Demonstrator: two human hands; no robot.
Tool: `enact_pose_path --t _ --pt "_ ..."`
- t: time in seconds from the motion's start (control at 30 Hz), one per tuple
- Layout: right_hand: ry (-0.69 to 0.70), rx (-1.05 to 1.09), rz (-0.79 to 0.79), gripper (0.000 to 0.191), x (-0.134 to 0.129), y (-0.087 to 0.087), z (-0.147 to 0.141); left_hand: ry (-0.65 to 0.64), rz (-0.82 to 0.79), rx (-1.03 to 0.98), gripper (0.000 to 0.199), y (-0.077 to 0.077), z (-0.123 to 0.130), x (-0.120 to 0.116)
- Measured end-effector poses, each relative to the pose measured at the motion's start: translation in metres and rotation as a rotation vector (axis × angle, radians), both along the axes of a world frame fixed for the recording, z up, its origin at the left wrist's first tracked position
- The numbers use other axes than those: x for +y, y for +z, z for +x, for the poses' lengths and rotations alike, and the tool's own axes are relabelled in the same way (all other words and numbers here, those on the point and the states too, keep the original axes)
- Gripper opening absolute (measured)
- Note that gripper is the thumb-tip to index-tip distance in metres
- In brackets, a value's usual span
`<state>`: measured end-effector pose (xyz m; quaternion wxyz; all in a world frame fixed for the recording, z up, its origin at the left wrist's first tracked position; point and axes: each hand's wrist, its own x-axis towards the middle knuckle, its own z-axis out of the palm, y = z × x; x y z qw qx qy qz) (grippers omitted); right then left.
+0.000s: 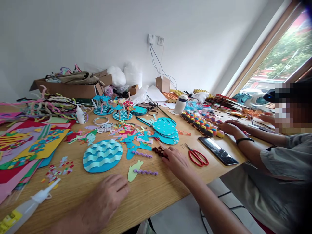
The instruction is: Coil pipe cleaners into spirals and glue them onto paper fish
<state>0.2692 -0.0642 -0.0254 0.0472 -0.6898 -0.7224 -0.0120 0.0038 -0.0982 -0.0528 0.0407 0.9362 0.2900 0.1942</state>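
My left hand [110, 195] rests palm down near the table's front edge, its fingers curled under; whatever they hold, if anything, is hidden. Further right, my right hand [175, 162] has its fingertips closed on a dark brown coiled pipe cleaner [158, 150]. A thin red stick [160, 143] meets the same fingertips. Between my hands, a purple coiled pipe cleaner [148, 172] overlaps a pale green paper fish [133, 171]; another purple coil [143, 154] lies behind. A blue oval [101, 168] with pale wavy strips [103, 152] lies beyond my left hand.
Red-handled scissors [198, 157] and a black phone [218, 151] lie right of my right hand. A glue bottle [26, 206] is at front left, below coloured paper sheets [57, 138]. Blue ovals [167, 130] and scraps lie behind. Another person's arms [234, 131] reach in beside colourful strips [202, 125].
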Motion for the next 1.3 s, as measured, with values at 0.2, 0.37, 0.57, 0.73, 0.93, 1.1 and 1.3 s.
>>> enact_pose_path --t 0.2,0.37,0.57,0.73,0.93,1.1,1.3 --pt "0.012 -0.011 0.031 0.015 0.006 -0.002 0.0 -0.017 0.079 0.064 0.027 -0.005 0.004 0.0" --pt "0.018 0.021 0.107 0.017 -0.006 0.008 -0.007 -0.005 0.121 0.104 0.025 -0.005 0.006 0.002" --pt "0.272 0.114 0.1 0.013 -0.015 0.015 -0.021 0.031 0.092 0.083 0.03 -0.015 0.004 -0.001" --pt "0.292 0.018 0.014 0.011 0.011 0.007 -0.028 0.035 0.11 0.085 0.034 -0.017 -0.001 0.0" --pt "0.284 -0.032 -0.043 0.018 0.027 0.001 -0.037 0.057 0.209 0.107 0.037 -0.022 -0.007 0.009" --pt "0.271 -0.024 -0.044 0.019 0.032 0.003 -0.04 0.055 0.238 0.121 0.036 -0.023 -0.004 0.014" --pt "0.31 0.048 -0.054 0.015 0.001 0.019 -0.034 0.053 0.246 0.143 0.036 -0.017 -0.007 0.008"
